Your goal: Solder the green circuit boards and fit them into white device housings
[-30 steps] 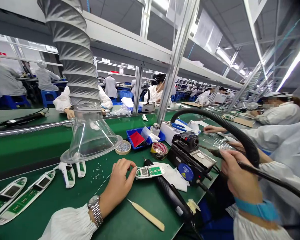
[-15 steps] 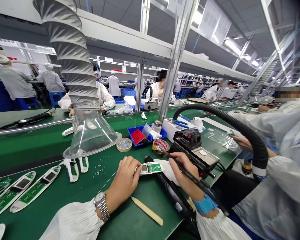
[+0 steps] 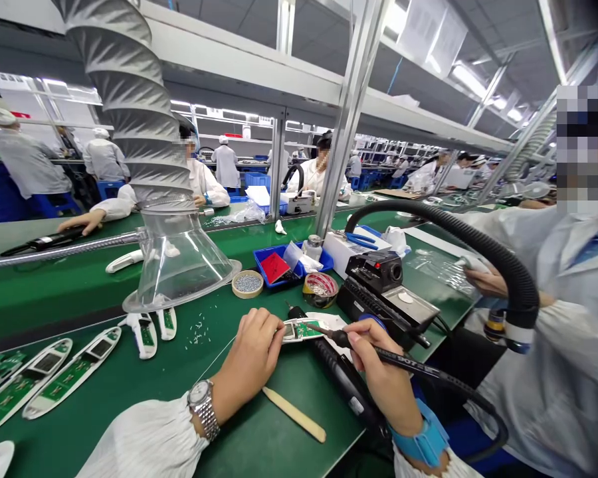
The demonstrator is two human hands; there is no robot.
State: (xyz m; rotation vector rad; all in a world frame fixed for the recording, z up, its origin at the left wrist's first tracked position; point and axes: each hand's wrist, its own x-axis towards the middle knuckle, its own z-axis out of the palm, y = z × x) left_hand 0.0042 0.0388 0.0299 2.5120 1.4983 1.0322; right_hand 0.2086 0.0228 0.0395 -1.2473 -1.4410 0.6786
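My left hand (image 3: 252,352) grips the end of a white electronic device (image 3: 299,330) with a green circuit board exposed on top. My right hand (image 3: 379,372) is shut on a black soldering iron (image 3: 408,362), and its tip rests at the board's edge. A thin wire (image 3: 214,358) runs away from under my left hand. A black handheld tool (image 3: 341,382) lies just below the device, close to my right hand. A blue wrist strap (image 3: 421,435) circles my right wrist.
A clear fume hood (image 3: 179,265) on a silver duct stands left of my hands. Nearby are a soldering station (image 3: 379,285), a blue tray (image 3: 289,262), a dish of small beads (image 3: 247,283), a wooden spatula (image 3: 294,413) and several white devices (image 3: 72,373). A co-worker (image 3: 543,318) sits right.
My right hand has swung in from the right, bringing the soldering iron's tip onto the board. My left hand keeps hold of the device, and the whole view has tilted slightly.
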